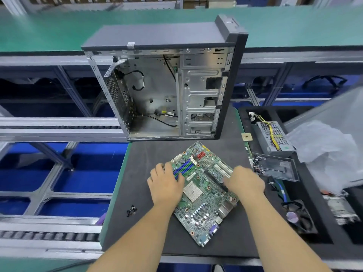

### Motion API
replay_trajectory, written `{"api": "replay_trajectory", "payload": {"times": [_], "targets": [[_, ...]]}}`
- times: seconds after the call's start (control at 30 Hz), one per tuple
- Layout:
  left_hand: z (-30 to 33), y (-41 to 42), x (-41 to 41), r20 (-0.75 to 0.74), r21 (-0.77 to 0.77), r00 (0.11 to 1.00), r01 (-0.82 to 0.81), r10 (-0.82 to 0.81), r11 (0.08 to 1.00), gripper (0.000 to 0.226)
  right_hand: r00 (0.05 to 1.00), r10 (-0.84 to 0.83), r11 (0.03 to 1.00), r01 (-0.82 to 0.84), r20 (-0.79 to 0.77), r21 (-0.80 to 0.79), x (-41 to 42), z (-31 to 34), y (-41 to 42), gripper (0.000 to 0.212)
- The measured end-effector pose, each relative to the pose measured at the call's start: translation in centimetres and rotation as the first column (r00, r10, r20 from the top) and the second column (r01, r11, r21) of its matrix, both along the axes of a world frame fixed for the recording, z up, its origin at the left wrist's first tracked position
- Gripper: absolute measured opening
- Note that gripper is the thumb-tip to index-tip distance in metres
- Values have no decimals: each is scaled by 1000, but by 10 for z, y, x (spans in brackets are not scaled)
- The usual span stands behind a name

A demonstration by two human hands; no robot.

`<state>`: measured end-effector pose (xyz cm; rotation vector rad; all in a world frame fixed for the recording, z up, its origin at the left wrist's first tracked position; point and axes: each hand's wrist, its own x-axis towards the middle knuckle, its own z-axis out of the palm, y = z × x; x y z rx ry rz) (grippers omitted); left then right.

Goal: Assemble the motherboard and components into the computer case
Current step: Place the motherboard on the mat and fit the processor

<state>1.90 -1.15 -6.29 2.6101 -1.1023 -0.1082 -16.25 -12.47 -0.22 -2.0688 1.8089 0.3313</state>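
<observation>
- Left hand [167,185] laid palm-down on the left side of the motherboard [204,195], fingers loosely spread over the blue memory slots [181,169], gripping nothing
- Right hand [243,181] resting on the board's right side beside the white expansion slots [223,169], fingers bent toward them; actual grip impossible to tell
- Board flat and turned diagonally on the dark mat [141,183], square CPU socket [192,192] bare between the two wrists, port block at the near corner
- Small heap of black screws [131,210] on the mat, left of the forearm
- Computer case [169,81] upright at the mat's far edge, side open toward the board, loose black cables inside
- Right of the mat: clear plastic tray [275,166] with small dark parts, grey power supply [273,136] with yellow wires, black fan [299,215], crumpled plastic bag [326,150]
- Tan square chip [246,137] near the mat's right edge
- Board markings and labels too blurred to read
</observation>
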Motion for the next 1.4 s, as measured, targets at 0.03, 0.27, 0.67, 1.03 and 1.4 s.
{"api": "replay_trajectory", "payload": {"times": [0.03, 0.27, 0.67, 1.03, 1.4], "targets": [[0, 2, 1, -25, -19, 998, -54, 54, 998, 47, 1000, 17, 996, -16, 7, -83, 4, 1, -9, 46], [12, -8, -2, -481, -78, 747, -558, 459, 826, 58, 965, 263, 964, -263, -9, 32, 29, -27, -31, 96], [28, -43, 24, -486, -256, 871, -219, 71, 942, 46, 985, -165, 986, 165, 44, 5, 15, -37, -1, 108], [4, -19, 13, -464, -139, 878, -205, 120, 969, 42, 993, -102, 994, 103, 61, -25, 23, -36, 1, 99], [-6, -10, 24, -95, -6, 995, -12, 11, 1000, 36, 998, -52, 982, 59, 45, -178, 23, -21, -24, 68]]}}
